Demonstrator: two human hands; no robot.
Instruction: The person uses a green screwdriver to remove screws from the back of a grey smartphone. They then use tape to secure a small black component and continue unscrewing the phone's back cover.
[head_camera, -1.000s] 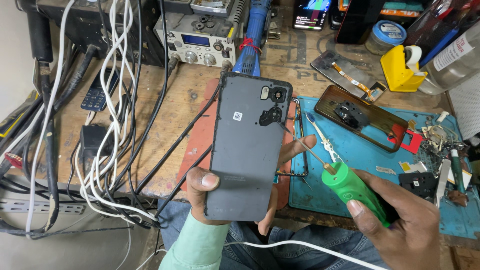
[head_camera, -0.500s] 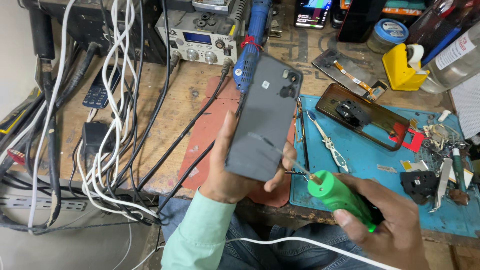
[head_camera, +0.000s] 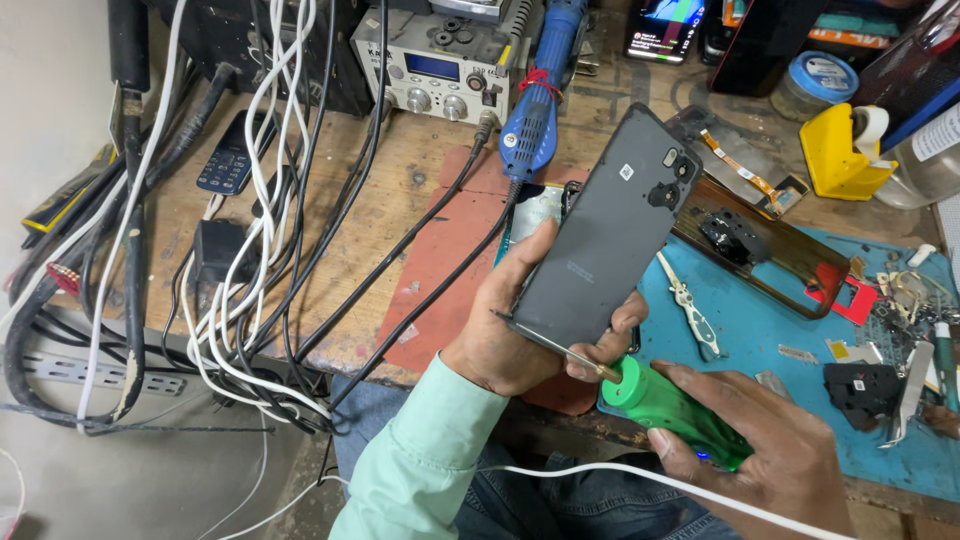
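Fingers of the left hand (head_camera: 500, 335) wrap a dark phone (head_camera: 605, 240) tilted above the workbench's (head_camera: 400, 190) front edge, while the right hand (head_camera: 770, 450) grips a green screwdriver (head_camera: 672, 408) whose tip touches the phone's lower left corner.

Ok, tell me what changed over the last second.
The left hand tilted the dark grey phone back cover rightwards. The right hand brought the green-handled screwdriver tip to the cover's lower-left edge. Both grips are unchanged; the blue mat stayed put.

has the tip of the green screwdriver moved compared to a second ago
Yes. The green screwdriver tip has swung left, off the blue mat side, across the grey phone's lower edge to its lower-left corner by the left hand.
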